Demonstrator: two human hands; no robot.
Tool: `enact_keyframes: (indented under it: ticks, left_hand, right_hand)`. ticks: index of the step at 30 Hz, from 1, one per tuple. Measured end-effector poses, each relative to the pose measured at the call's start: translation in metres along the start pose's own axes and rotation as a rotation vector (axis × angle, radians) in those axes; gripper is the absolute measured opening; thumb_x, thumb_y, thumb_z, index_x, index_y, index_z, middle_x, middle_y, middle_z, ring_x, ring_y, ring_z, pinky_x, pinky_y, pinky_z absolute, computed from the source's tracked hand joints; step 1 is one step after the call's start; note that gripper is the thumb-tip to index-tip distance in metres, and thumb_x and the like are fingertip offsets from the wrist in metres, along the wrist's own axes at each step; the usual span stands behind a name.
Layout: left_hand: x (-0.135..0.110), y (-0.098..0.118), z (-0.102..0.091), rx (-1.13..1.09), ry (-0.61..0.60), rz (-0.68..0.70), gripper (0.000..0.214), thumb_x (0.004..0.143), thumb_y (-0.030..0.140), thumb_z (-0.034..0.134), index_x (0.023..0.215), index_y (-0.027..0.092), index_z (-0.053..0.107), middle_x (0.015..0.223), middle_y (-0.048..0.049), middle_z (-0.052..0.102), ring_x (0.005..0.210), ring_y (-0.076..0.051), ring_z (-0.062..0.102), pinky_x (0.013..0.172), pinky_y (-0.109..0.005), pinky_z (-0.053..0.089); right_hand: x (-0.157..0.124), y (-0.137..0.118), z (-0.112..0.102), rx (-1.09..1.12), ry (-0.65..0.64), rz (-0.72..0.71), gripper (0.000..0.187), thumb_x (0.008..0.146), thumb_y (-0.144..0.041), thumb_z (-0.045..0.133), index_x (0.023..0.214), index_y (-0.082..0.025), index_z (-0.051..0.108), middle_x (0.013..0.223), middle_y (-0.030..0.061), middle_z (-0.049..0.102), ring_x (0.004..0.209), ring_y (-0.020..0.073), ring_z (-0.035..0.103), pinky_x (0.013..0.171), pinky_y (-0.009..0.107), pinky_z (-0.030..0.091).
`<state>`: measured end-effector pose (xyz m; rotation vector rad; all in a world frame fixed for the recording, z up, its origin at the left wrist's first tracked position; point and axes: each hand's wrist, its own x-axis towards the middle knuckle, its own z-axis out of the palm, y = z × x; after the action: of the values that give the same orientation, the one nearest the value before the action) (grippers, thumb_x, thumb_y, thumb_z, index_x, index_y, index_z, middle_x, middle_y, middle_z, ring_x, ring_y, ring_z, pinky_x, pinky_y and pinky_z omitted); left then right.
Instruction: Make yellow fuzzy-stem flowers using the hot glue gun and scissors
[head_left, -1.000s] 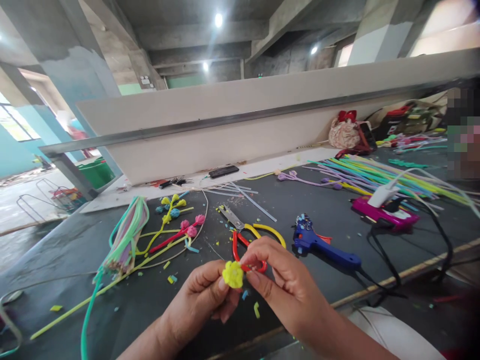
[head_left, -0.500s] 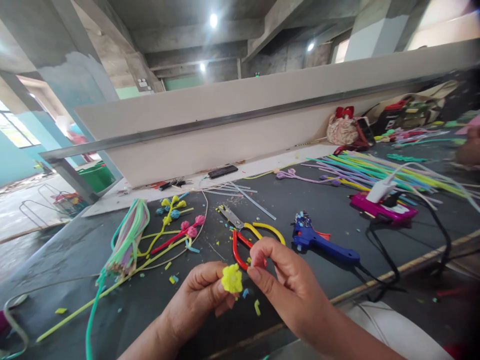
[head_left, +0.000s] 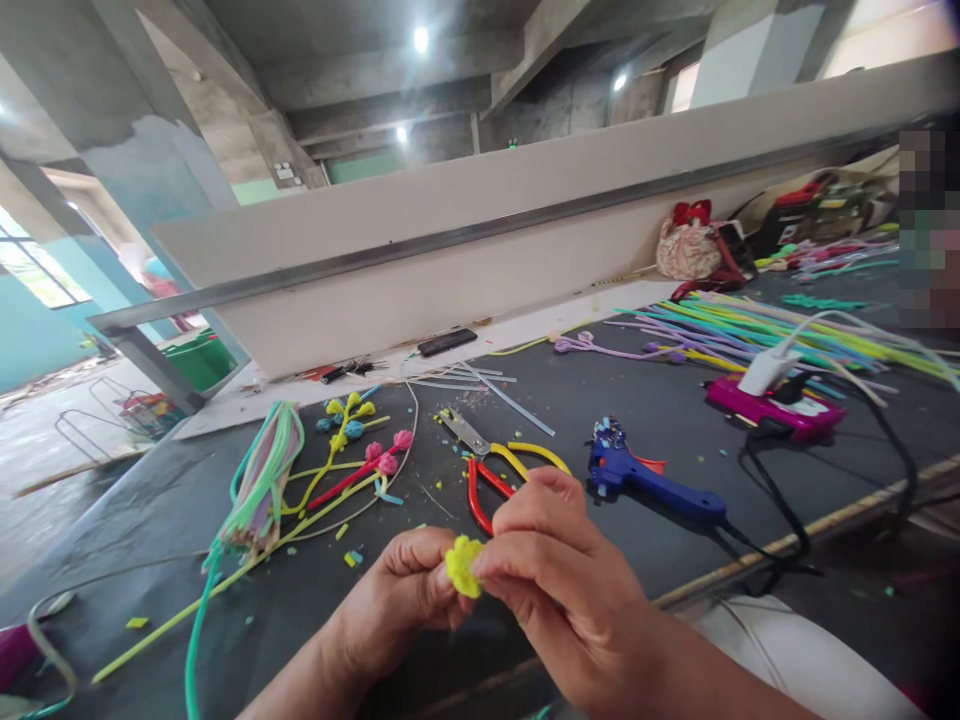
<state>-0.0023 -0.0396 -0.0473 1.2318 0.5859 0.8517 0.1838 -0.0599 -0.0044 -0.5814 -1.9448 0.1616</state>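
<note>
A small yellow rolled flower [head_left: 459, 563] is pinched between both my hands near the front edge of the dark table [head_left: 660, 420]. My left hand [head_left: 397, 595] grips it from the left with thumb and fingers closed. My right hand [head_left: 559, 585] covers its right side, fingers curled and pressing on it. Just beyond my hands lie scissors [head_left: 491, 460] with one red and one yellow handle. A blue glue gun [head_left: 649, 480] lies to their right.
A bundle of green and pink strips [head_left: 259, 480] and finished stems with pink, yellow and blue buds [head_left: 360, 445] lie at the left. Long coloured strips [head_left: 757, 335] spread at the right, by a pink power strip [head_left: 772, 410] with black cables. A white board [head_left: 487, 260] walls the back.
My right hand has closed in over the yellow flower from the right, after briefly lifting its fingers off it. My left hand keeps its hold.
</note>
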Motion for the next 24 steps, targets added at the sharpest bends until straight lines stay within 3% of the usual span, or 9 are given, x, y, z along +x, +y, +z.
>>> enact_keyframes:
  ticks: [13, 24]
  left_hand:
    - [-0.0006, -0.0019, -0.0001, -0.118, -0.009, -0.006, 0.028, 0.076, 0.037, 0.067, 0.062, 0.013, 0.063, 0.051, 0.0010, 0.049, 0.049, -0.007, 0.039, 0.048, -0.020, 0.023]
    - [0.0004, 0.0008, 0.0008, -0.165, -0.038, -0.062, 0.026, 0.077, 0.035, 0.066, 0.065, 0.012, 0.063, 0.050, 0.0017, 0.049, 0.042, -0.004, 0.031, 0.042, -0.019, 0.018]
  right_hand:
    - [0.0005, 0.0007, 0.0042, 0.018, -0.018, 0.027, 0.017, 0.081, -0.002, 0.052, 0.078, -0.017, 0.056, 0.073, -0.0009, 0.058, 0.071, 0.0099, 0.055, 0.089, 0.034, 0.032]
    - [-0.0015, 0.0050, 0.0076, -0.033, -0.007, 0.064, 0.013, 0.082, -0.007, 0.055, 0.078, -0.019, 0.055, 0.073, -0.0026, 0.059, 0.071, 0.0098, 0.056, 0.095, 0.035, 0.025]
